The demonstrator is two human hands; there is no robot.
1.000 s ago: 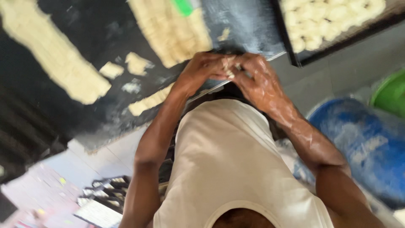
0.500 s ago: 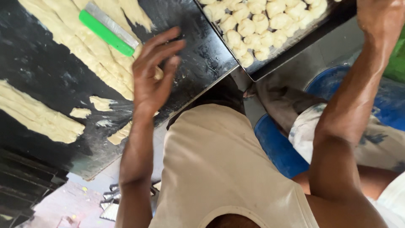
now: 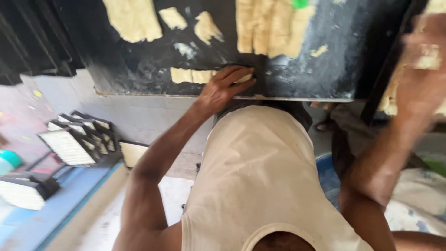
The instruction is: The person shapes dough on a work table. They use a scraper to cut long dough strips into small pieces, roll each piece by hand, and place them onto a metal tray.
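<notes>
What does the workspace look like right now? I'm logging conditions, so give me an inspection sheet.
Surface: black board, dusted pale.
Job's things: short dough strip at the near edge; wide dough sheets.
Clutter: torn dough scraps; a green tool, mostly cut off.
Grippers: left hand on the board, fingers at the strip; right hand raised and blurred, grip unclear.
Cables: nothing seen.
Surroundings: stacked trays on the floor; a blue tub.

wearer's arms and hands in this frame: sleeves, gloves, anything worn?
Both arms are bare to the shoulder; no sleeves, gloves, watch or rings visible. The left hand shows clearly. The right hand is motion-blurred, with pale patches that may be dough. The sleeveless top is cream-coloured and smudged.
</notes>
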